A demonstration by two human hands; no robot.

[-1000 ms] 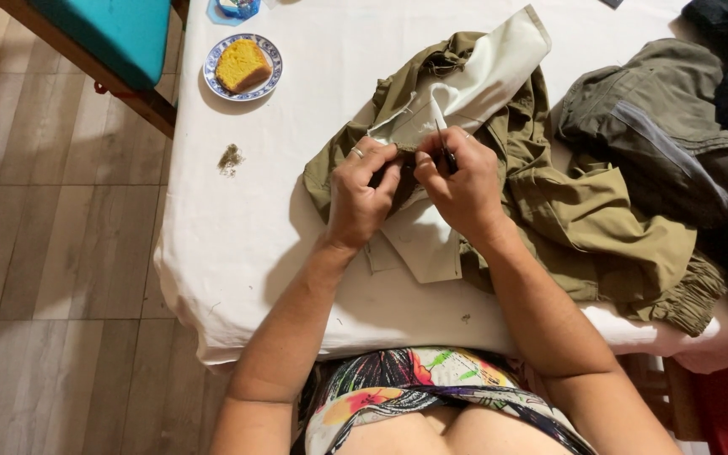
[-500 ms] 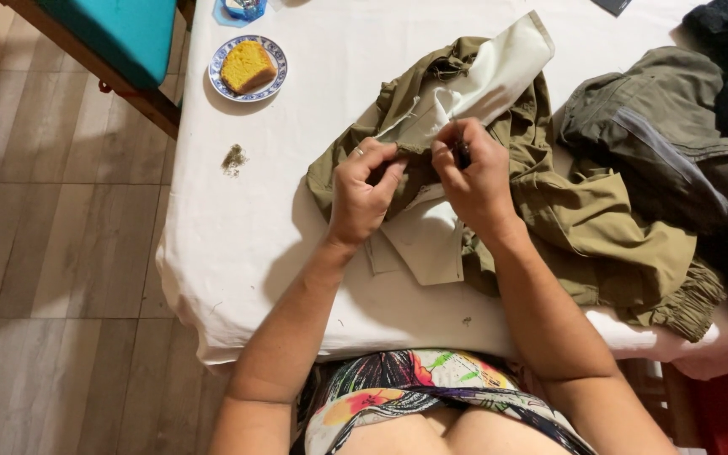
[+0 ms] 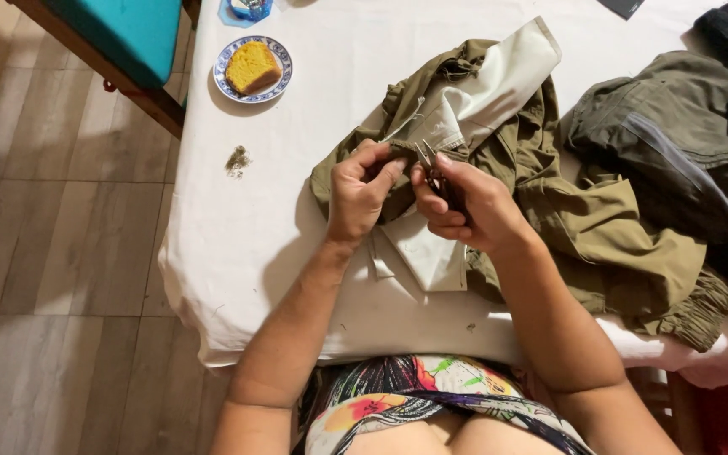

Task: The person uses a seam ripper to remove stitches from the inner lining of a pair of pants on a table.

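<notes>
Both hands sit slightly lower on the seam than half a second ago. Left hand pinches the olive garment edge; right hand grips small metal snips at it. Garment bunched on the white-clothed surface; cake plate well apart.

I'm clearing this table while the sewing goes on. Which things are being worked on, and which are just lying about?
In use: olive garment with its pale lining, pinched by the left hand; small metal scissors in the right hand.

Lying about: plate of yellow cake; grey-green garment; clump of thread scraps; white tablecloth.
</notes>
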